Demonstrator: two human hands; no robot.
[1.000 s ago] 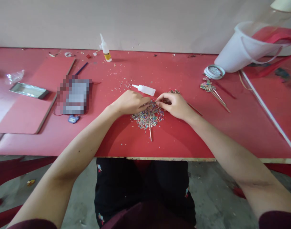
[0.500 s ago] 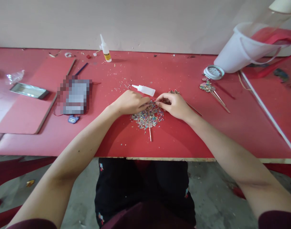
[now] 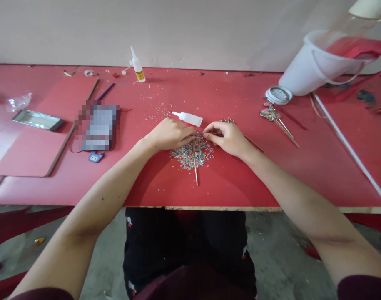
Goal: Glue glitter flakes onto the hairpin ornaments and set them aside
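Note:
My left hand [image 3: 171,134] is closed at the top of a gold hairpin [image 3: 195,170], whose stem points toward me. Its upper end is hidden by my fingers. Under it lies a heap of small shiny multicoloured chips [image 3: 182,157]. From the other side, my right hand [image 3: 227,138] has thumb and forefinger pinched together close to the hairpin's top; whatever is between them is too small to make out. A white glue bottle [image 3: 190,119] lies on its side just beyond both hands. Behind my right hand, another gold hairpin [image 3: 254,143] is partly covered.
Decorated hairpins [image 3: 271,113] lie at right beside a round white-rimmed container [image 3: 279,95] and a white bucket [image 3: 298,68]. A yellow-labelled glue bottle [image 3: 138,71] stands at the back. Leftward are a blurred-out phone-like object [image 3: 99,125], a metal tin [image 3: 38,120] and a red board [image 3: 21,156].

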